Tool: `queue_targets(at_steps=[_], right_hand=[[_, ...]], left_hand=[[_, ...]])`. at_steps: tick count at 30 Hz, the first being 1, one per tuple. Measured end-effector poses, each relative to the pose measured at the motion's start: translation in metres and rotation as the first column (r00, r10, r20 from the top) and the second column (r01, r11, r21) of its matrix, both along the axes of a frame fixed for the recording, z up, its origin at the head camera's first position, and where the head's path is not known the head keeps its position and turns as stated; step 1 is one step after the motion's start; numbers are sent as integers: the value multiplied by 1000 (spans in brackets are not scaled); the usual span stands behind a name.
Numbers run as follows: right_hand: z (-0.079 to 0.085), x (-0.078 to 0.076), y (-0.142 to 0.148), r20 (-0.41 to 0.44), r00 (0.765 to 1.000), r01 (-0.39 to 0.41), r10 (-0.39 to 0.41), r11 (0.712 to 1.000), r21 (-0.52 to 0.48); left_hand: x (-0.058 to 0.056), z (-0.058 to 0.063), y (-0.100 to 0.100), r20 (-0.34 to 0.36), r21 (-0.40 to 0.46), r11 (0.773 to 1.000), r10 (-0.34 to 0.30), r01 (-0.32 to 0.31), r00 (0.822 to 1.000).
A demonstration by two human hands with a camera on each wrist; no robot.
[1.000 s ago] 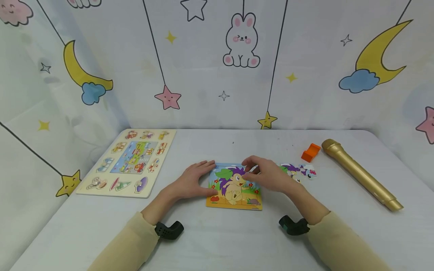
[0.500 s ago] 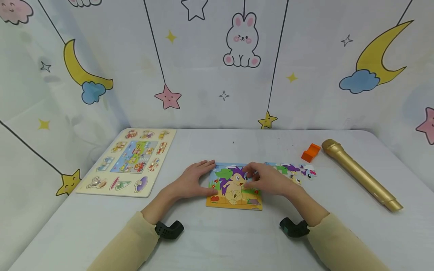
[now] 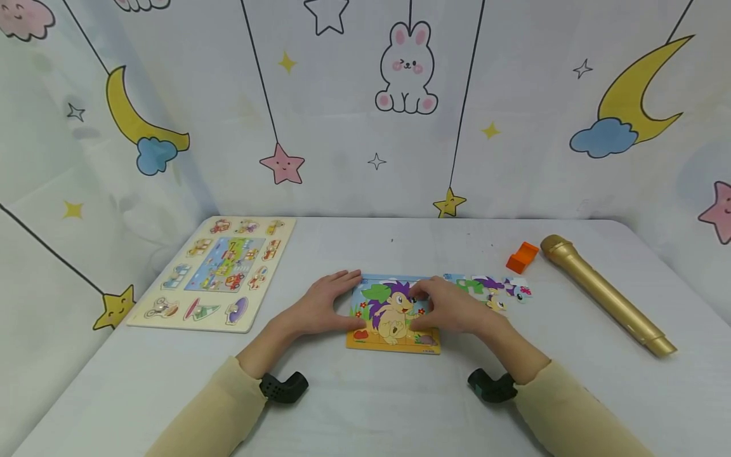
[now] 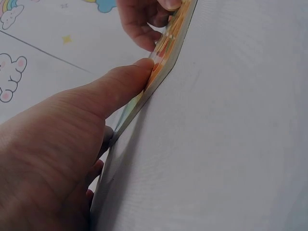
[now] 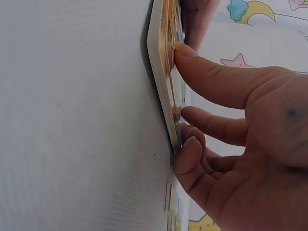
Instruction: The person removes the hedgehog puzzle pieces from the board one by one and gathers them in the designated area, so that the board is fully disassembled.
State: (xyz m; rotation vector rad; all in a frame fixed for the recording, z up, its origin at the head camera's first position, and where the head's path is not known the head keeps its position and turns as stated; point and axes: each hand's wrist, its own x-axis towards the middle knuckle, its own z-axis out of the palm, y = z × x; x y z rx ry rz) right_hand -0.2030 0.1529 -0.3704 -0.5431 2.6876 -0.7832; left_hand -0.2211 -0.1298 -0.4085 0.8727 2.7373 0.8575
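A small square jigsaw puzzle [image 3: 393, 314] with a purple-haired hedgehog picture lies on the white table. My left hand [image 3: 328, 304] rests along its left side, fingers straight and the thumb [image 4: 130, 82] lying on the picture near that edge. Over the right half, my right hand [image 3: 451, 304] has its thumb [image 5: 207, 72] and index fingertip on the picture, set apart from each other. Its other fingers are bent beside the board's edge in the right wrist view. The hand hides the puzzle's right-hand part.
Loose jigsaw pieces [image 3: 491, 289] lie right of the puzzle, partly behind my right hand. Farther right are an orange block [image 3: 522, 257] and a gold microphone-shaped tube [image 3: 608, 295]. A wooden peg puzzle board [image 3: 257, 317] lies at left. A printed cloth stands behind the table.
My right hand has shifted slightly right and nearer to me over the puzzle. Its thumb has slid down, farther from the index finger, uncovering more loose pieces. The left hand stays in place.
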Motion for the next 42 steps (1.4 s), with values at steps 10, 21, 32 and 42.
queue_targets(at_steps=[10,21,32,42], right_hand=[[-5,0,0,-1,1000,16,-16,1000,-23],[-3,-1,1,-49,999,-21,17,997,-68],[0,-5,10,4,998,-56,57,990,-127],[1,-5,13,-15,996,-86,85,987,-137]], left_hand=[[-1,-1,0,-4,-10,1000,-2,2,1000],[0,1,1,-6,-10,1000,-4,4,1000],[-1,1,1,0,-17,1000,2,-2,1000],[0,2,1,9,-15,1000,5,-4,1000]])
